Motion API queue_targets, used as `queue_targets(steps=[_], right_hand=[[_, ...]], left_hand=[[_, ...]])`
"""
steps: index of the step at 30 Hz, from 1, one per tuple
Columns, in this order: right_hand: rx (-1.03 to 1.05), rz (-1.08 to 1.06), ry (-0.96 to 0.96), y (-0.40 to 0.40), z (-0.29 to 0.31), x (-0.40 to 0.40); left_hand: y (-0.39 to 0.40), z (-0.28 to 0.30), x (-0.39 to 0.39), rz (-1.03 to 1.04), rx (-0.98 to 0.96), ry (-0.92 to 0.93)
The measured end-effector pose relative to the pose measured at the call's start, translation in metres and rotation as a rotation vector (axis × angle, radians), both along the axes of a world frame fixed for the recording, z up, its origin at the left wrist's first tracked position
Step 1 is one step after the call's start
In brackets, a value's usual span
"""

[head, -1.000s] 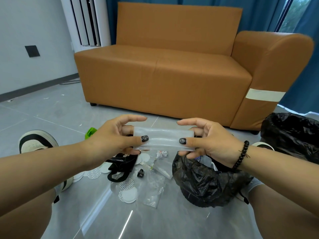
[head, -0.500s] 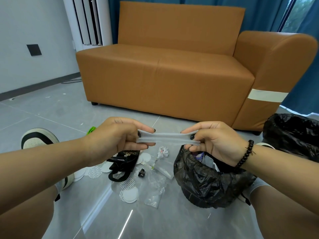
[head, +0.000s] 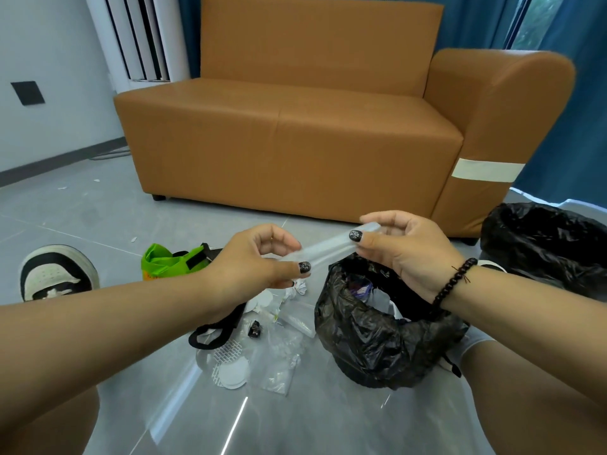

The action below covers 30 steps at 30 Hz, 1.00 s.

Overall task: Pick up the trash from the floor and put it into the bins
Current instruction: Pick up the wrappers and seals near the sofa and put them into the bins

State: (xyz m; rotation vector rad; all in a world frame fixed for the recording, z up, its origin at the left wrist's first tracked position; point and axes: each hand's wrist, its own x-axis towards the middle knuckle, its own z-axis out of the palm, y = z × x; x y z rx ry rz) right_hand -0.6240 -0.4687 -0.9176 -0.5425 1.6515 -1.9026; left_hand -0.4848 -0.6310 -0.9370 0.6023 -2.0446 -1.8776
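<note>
Glossy grey floor (head: 65, 205) before an orange sofa (head: 295, 133). Left hand (head: 253, 261) and right hand (head: 410, 247) pinch a clear plastic strip (head: 325, 249) above the near black bin bag (head: 377, 343), contents indistinct; a second bin bag (head: 551, 244) is cropped.

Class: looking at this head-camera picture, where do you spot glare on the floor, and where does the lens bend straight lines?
Head view: bright streaks of glare lie on the glossy grey floor below the clear plastic scraps; the wide lens bows the sofa arm and the curtain edges outward; the clear strip between the hands looks slightly soft.
</note>
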Motion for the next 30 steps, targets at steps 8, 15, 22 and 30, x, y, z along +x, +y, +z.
queue_targets(steps=[8,15,22,30], right_hand=[[-0.039,-0.128,0.024,0.009,-0.005,-0.019],[0.116,-0.303,0.392,0.036,-0.018,-0.053],[0.389,-0.357,0.648,0.051,-0.048,-0.08],[0.567,-0.062,0.92,0.046,-0.088,-0.076]], left_hand=[[0.024,-0.013,-0.044,-0.14,-0.013,-0.002],[0.037,-0.046,-0.081,-0.249,-0.487,-0.031],[0.05,-0.082,-0.103,-0.083,-0.648,-0.349],[0.055,-0.093,-0.104,-0.284,-0.601,-0.423]])
